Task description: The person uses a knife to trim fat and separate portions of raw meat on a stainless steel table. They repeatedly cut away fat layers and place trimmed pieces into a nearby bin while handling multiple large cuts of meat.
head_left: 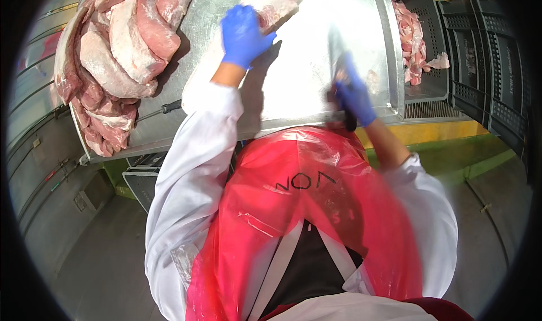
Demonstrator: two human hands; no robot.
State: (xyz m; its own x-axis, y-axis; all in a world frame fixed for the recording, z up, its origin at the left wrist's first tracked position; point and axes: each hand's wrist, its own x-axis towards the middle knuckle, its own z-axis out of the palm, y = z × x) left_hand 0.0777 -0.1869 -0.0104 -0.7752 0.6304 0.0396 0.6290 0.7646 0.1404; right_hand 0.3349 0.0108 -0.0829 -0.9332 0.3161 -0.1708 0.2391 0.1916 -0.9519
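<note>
My left hand (244,37), in a blue glove, lies over the near left end of a pale pink slab of meat (279,5) at the far side of a metal work table (305,78). Its thumb points out to the right, and its fingers hold that end. To the right, my right hand (355,95), also gloved in blue, is closed around a knife (336,47). The blade points away from me and is smeared by motion. A gap of bare metal separates it from the slab. Most of the knife's handle is hidden by my fingers.
A heap of long meat pieces (124,44) covers the table's left end. Beside it lies a thin rod with a black handle (170,107). Right of the table's raised edge, a dark crate (432,86) holds meat trimmings (412,44). More black crates (480,55) stand beyond.
</note>
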